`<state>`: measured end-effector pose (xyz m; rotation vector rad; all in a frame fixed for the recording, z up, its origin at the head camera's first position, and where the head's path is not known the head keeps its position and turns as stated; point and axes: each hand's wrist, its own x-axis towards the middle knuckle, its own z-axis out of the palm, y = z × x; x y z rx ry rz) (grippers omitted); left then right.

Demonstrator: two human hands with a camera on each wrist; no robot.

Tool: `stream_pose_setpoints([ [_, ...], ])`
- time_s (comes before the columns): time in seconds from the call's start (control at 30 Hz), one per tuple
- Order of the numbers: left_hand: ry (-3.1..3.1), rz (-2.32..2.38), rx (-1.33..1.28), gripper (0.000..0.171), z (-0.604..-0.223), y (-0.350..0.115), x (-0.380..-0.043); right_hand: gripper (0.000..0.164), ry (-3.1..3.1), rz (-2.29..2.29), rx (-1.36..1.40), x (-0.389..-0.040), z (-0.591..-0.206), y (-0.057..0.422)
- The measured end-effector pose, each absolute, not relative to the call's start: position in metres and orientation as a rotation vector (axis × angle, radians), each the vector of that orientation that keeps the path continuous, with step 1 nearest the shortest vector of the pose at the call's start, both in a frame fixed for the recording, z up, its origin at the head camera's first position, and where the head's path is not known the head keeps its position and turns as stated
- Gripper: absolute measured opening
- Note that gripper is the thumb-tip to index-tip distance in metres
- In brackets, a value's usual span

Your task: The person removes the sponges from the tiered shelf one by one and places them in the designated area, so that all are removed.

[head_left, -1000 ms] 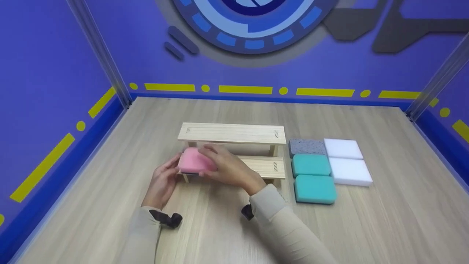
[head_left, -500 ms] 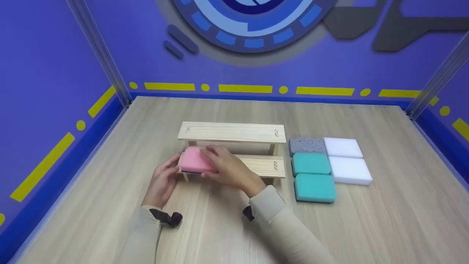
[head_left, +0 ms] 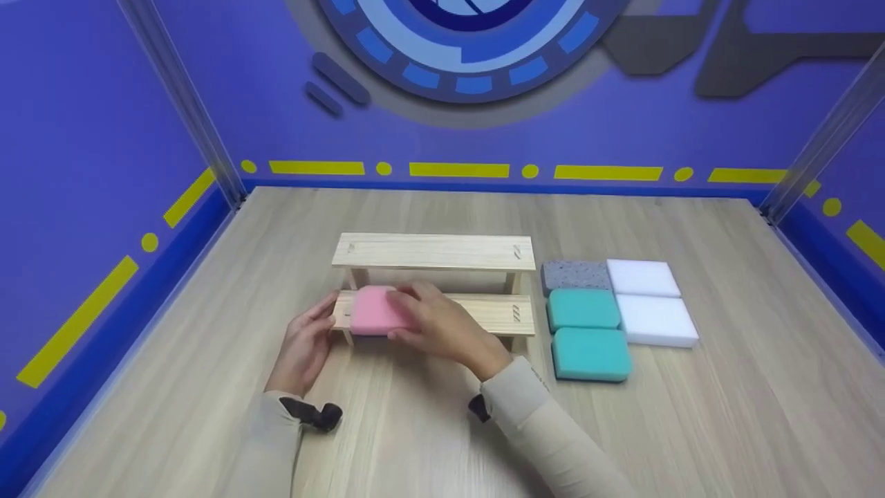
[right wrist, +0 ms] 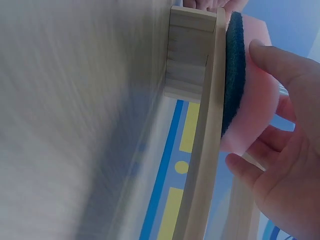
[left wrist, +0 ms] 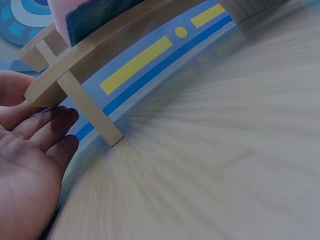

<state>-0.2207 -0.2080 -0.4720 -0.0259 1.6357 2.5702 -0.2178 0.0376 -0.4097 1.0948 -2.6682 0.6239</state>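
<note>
A pink sponge (head_left: 375,310) with a dark green scouring layer underneath lies on the lower step of a two-tier wooden rack (head_left: 494,315), toward its left end. My right hand (head_left: 449,324) grips the sponge from its right side, thumb at the front edge and fingers over the far side. In the right wrist view the scouring layer of the pink sponge (right wrist: 257,95) faces the board. My left hand (head_left: 304,346) pinches the left end of the lower step. The left wrist view shows the thumb at the board end and the fingers (left wrist: 55,125) curled below it.
Right of the rack lie two teal sponges (head_left: 591,354), a grey speckled sponge (head_left: 576,277) and two white sponges (head_left: 657,319), grouped closely. The rack's upper step (head_left: 435,250) stands behind the lower one. Blue walls (head_left: 442,152) border the wooden table (head_left: 726,415).
The pink sponge has shifted slightly right and toward the front along the lower step with my right hand, baring the board's left end. My left hand stays at that end.
</note>
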Motion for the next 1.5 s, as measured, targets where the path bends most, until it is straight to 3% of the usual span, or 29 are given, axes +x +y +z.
stream_pose_setpoints([
  [1.5,1.655,2.571,-0.049,0.056,-0.472,-0.208,-0.219,0.06,-2.788,0.453,1.165,-0.209,-0.395,0.068],
])
